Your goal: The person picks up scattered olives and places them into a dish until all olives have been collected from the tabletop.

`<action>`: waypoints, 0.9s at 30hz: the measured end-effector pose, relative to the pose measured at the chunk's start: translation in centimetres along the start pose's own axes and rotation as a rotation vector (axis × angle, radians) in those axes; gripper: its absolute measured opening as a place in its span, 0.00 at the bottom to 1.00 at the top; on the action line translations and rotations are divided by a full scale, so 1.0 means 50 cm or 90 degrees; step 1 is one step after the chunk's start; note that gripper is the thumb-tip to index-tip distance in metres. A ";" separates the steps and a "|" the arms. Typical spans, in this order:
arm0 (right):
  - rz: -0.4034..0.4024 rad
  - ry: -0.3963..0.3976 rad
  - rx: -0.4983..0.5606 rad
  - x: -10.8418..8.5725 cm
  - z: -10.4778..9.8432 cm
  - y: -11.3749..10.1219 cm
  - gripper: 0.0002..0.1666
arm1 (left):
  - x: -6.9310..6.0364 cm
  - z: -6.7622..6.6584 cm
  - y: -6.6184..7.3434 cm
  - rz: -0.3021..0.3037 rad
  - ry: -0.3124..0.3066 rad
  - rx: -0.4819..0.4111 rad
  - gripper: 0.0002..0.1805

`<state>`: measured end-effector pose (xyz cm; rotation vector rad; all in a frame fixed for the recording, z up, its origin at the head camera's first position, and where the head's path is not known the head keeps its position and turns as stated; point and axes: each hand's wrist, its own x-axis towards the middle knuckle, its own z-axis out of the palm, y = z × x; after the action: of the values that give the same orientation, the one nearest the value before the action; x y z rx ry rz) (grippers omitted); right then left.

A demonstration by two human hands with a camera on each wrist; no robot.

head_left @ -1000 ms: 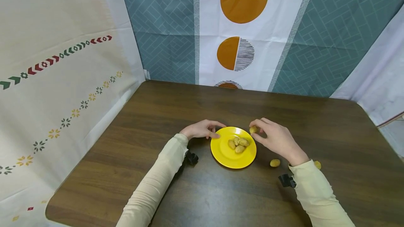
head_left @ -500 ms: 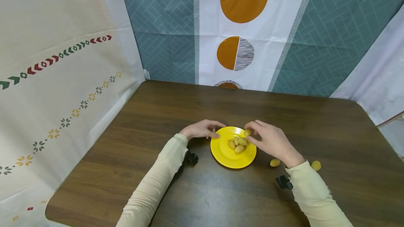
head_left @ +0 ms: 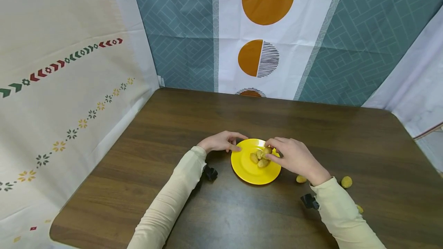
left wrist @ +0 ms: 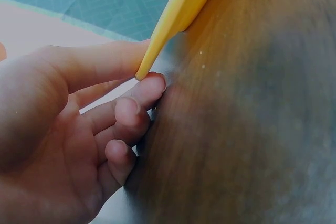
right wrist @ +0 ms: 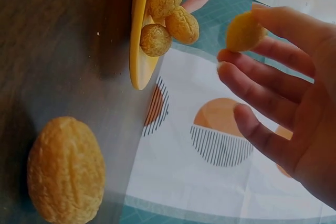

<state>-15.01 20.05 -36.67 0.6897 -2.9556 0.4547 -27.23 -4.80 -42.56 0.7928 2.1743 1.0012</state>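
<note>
A yellow plate [head_left: 254, 178] lies on the table, and my left hand [head_left: 221, 141] pinches its left rim between thumb and fingers. The rim [left wrist: 163, 30] shows between them in the left wrist view. Several wrinkled small potatoes [head_left: 262, 163] sit together on the plate. Over the plate's right side, my right hand [head_left: 297, 157] pinches another small potato [right wrist: 245, 32] by its fingertips. It appears clear of the pile in the right wrist view. One small potato [head_left: 301, 179] lies on the table below my right hand, partly covered by it in the head view.
To the right of my right forearm lies a small potato [head_left: 346, 181]. Another small potato [head_left: 360, 209] peeks out beside the sleeve. The brown wooden table [head_left: 180, 114] meets patterned cloth hangings [head_left: 183, 49] at its back and left edges.
My right hand has moved left and slightly down with the small potato, from beside the plate's rim to over the pile. My left hand and the plate stay put.
</note>
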 end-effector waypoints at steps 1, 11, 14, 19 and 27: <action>-0.006 -0.005 -0.003 0.000 0.001 0.000 0.18 | 0.000 0.000 0.000 0.000 0.000 0.002 0.27; -0.019 -0.022 -0.016 -0.001 0.008 0.004 0.20 | 0.001 0.001 0.000 -0.008 0.002 0.003 0.27; -0.020 -0.018 -0.017 -0.001 0.009 0.004 0.20 | 0.001 0.001 0.000 -0.008 0.002 0.000 0.27; -0.018 -0.014 -0.015 -0.002 0.009 0.003 0.20 | 0.000 0.002 0.001 -0.008 0.001 0.000 0.27; -0.010 -0.010 -0.008 -0.001 0.009 0.005 0.18 | 0.000 0.000 0.001 -0.006 0.000 -0.006 0.27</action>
<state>-15.10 20.15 -37.16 0.7176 -2.9629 0.4317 -27.23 -4.79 -42.53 0.7775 2.1690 1.0058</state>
